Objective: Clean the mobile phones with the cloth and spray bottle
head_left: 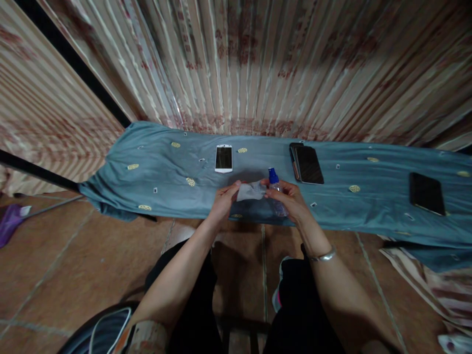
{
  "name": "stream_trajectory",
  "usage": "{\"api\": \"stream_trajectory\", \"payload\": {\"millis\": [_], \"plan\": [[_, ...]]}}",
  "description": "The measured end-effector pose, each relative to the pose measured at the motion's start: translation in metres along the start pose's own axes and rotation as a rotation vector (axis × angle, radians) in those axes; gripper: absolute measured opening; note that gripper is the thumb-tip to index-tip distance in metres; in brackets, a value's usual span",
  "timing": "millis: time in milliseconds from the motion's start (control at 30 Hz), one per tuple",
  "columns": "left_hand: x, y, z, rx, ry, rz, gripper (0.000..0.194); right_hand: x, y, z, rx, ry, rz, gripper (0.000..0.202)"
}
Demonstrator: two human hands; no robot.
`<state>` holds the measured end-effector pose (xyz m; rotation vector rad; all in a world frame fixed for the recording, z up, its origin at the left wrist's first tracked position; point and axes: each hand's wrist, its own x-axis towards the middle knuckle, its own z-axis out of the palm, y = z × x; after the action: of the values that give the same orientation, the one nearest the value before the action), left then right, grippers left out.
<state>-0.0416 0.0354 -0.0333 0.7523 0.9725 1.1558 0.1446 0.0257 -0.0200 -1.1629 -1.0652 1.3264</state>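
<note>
A pale cloth (pixel 251 191) is stretched between my two hands above the front part of the covered bench. My left hand (pixel 224 200) pinches its left end. With my right hand (pixel 288 197) I grip a small clear spray bottle (pixel 280 209) with a blue top, held nearly upright, and the cloth's right end meets those fingers. Beyond the cloth, a white smartphone (pixel 223 158) lies with its dark screen up. Right of the bottle rests a stack of dark phones (pixel 309 165), partly overlapping.
Another dark device (pixel 427 193) lies at the bench's right. A blue-green sheet (pixel 165 167) with yellow prints covers the bench, its edge hanging over the front. Striped curtains (pixel 250 73) stand behind. A purple object (pixel 13 223) is on the tiled floor at left.
</note>
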Motion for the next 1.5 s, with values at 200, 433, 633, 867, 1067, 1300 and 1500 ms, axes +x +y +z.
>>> {"api": "stream_trajectory", "payload": {"millis": [200, 433, 633, 867, 1067, 1300, 1500], "plan": [[-0.003, -0.001, 0.001, 0.019, -0.032, -0.039, 0.049, -0.002, -0.003, -0.001, 0.075, 0.018, 0.012, 0.032], [-0.002, -0.004, 0.000, 0.032, 0.004, -0.080, 0.045, -0.004, -0.008, -0.001, 0.128, 0.018, 0.039, 0.028], [0.003, -0.003, 0.000, 0.010, 0.090, 0.060, 0.030, -0.002, -0.004, -0.003, 0.014, 0.006, 0.024, 0.033], [0.003, 0.006, -0.001, 0.221, 0.120, 0.188, 0.015, 0.003, 0.005, -0.004, -0.209, 0.102, -0.133, 0.036], [-0.003, 0.006, 0.003, 0.331, 0.026, 0.194, 0.014, 0.004, 0.008, 0.000, -0.295, -0.039, -0.158, 0.030], [-0.002, 0.001, 0.000, 0.255, -0.040, 0.143, 0.019, 0.006, 0.010, -0.005, -0.382, -0.118, -0.103, 0.028], [-0.004, -0.003, 0.001, 0.066, 0.004, 0.017, 0.051, 0.007, 0.012, -0.007, -0.306, -0.041, -0.054, 0.034]]}}
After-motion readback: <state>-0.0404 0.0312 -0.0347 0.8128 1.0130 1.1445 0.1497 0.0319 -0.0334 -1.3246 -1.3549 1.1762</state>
